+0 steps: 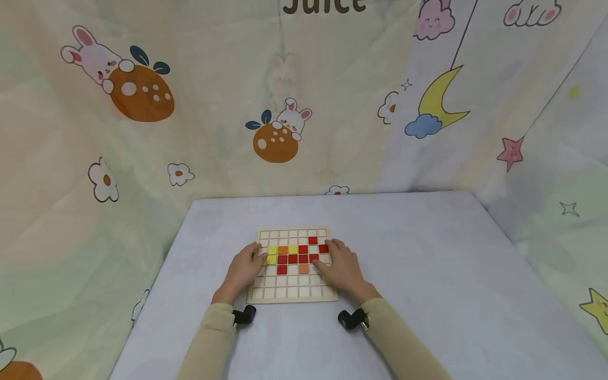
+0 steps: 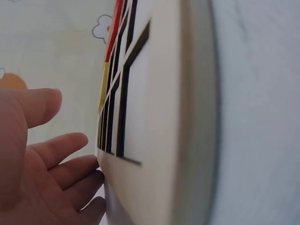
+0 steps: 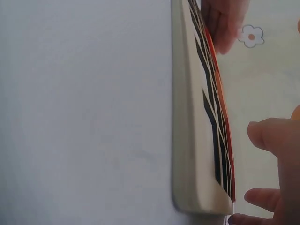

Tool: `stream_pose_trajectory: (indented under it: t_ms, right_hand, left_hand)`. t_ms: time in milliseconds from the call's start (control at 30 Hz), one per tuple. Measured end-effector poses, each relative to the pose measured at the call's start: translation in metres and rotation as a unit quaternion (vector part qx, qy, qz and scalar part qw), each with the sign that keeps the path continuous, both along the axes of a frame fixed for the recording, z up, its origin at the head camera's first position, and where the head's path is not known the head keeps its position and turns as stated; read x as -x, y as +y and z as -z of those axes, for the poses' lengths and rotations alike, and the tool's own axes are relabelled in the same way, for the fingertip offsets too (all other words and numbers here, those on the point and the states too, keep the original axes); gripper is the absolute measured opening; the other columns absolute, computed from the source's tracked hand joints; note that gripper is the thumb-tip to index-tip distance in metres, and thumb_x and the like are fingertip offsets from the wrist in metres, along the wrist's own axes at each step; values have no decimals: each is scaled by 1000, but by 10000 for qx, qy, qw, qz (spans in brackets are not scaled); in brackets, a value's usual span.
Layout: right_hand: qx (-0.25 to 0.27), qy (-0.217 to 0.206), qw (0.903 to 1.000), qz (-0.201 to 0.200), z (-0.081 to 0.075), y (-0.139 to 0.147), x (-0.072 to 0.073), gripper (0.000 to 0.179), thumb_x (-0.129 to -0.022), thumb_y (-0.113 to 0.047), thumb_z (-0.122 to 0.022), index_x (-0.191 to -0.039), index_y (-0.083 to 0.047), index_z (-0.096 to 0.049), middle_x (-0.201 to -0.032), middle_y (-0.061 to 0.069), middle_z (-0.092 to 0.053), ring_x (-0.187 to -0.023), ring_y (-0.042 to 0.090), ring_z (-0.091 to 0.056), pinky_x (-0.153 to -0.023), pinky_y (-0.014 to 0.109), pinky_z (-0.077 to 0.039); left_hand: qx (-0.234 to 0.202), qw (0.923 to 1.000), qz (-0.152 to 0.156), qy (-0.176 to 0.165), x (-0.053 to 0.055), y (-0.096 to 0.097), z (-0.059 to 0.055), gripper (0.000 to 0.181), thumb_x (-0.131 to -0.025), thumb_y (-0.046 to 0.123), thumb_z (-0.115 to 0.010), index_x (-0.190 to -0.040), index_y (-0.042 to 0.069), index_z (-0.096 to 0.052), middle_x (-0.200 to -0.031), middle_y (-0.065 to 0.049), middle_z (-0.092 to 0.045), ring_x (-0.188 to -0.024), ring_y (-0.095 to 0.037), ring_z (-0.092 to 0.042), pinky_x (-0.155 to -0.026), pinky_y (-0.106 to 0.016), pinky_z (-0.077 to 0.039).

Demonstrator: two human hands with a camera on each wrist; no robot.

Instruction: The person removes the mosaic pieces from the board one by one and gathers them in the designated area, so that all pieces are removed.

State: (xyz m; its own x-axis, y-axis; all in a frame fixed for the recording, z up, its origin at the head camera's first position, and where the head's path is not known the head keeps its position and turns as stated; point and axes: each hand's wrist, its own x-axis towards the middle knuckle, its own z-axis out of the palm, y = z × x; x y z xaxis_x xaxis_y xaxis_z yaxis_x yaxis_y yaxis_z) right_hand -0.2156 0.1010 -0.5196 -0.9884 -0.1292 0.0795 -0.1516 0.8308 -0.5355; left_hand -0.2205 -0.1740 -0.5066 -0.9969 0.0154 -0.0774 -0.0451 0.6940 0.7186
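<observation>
A square wooden grid board [image 1: 292, 301] lies flat on the table. Set in its cells are several red tiles [image 1: 292, 259], a few yellow tiles [image 1: 272, 259], an orange tile [image 1: 283, 249] and a paler orange tile [image 1: 303, 269]. At the board's left side, my left hand [image 1: 243, 270] touches the edge with its fingertips; its thumb is raised off the board in the left wrist view. My right hand [image 1: 345, 270] is at the right edge, thumb over the grid. In the right wrist view that thumb stands apart from the board, and the fingers are partly cut off.
The white table [image 1: 427, 248] extends around the board on all sides. Behind it hangs a cloth backdrop [image 1: 214, 142] printed with rabbits, flowers and a moon. Each wrist carries a small black camera [image 1: 350, 319] near the board's front corners.
</observation>
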Motion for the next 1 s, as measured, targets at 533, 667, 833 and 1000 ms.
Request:
stream_pose_trajectory:
  t_ms: [533,667,833,1000]
  right_hand:
    - [743,616,9948,314,12,-1,10,47,-92,-23,-62,-134,-2,-57,-135,19,-53,-121,37,-53,-100,54,-43]
    - [735,638,9945,378,15,-1,11,46,-92,-23,-63,-133,-3,-59,-133,17,-53,-118,35,-56,-97,51,-46]
    - [755,733,9931,526,14,-3,11,41,-89,-22,-66,-127,-4,-64,-130,16,-55,-114,34,-58,-92,50,-48]
    - [807,877,9907,655,14,-6,12,34,-88,-21,-68,-119,-6,-69,-127,15,-56,-112,35,-59,-91,51,-48]
  left_hand:
    - [-563,9975,-284,307,3,-9,17,31,-100,20,-54,-126,8,-64,-149,-12,-45,-141,-35,-35,-115,-52,-29]
    - [-500,9976,-247,403,2,-9,19,30,-97,12,-56,-124,7,-65,-148,-13,-46,-139,-36,-36,-114,-53,-30]
    - [-509,9968,-212,574,1,-10,21,32,-92,5,-59,-123,7,-67,-146,-14,-48,-137,-38,-39,-112,-54,-32]
    - [-642,9950,-310,702,2,-13,25,34,-89,3,-61,-122,8,-68,-146,-11,-49,-138,-35,-39,-113,-53,-31]
